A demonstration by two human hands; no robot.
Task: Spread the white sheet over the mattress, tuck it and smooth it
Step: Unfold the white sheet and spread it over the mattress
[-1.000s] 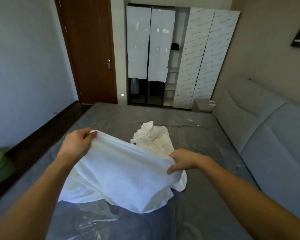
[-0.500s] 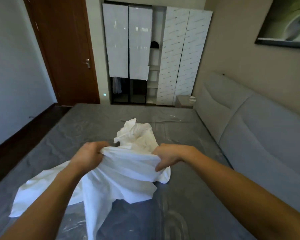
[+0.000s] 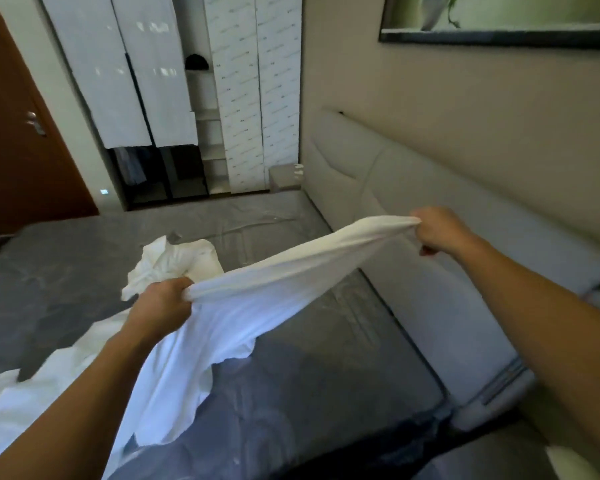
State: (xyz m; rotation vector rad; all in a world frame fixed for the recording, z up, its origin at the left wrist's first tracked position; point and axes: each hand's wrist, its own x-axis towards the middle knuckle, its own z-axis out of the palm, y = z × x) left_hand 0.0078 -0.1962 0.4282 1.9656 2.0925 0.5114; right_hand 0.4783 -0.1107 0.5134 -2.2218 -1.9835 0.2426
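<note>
**Sheet edge drawn out between both hands**

Compared with half a second ago, the hands have separated: they were close together on a bunched fold; now the right hand (image 3: 437, 230) has travelled toward the pale grey padded headboard (image 3: 378, 174), and the left hand (image 3: 160, 303) stays low over the middle of the bed. The edge of the thin white fabric sheet (image 3: 274, 282) now runs as a taut, slightly twisted band between them. In my judgement, this marks the start of the spreading step; no tucking or smoothing is done yet.

Grip state: each hand is a closed fist, fingers curled round a gathered bunch of the sheet edge.

Sheet position: the gripped span hangs above the dark grey mattress (image 3: 309, 375); below it the cloth drapes in soft folds to the lower left; a crumpled heap lies on the mattress beyond the left hand.

Materials: the sheet is limp, matte and creases readily; the mattress is flat and firm-looking, covered in a glossy, wrinkled clear film that probably offers little friction; the headboard is smooth, cushioned and seamed.
</note>
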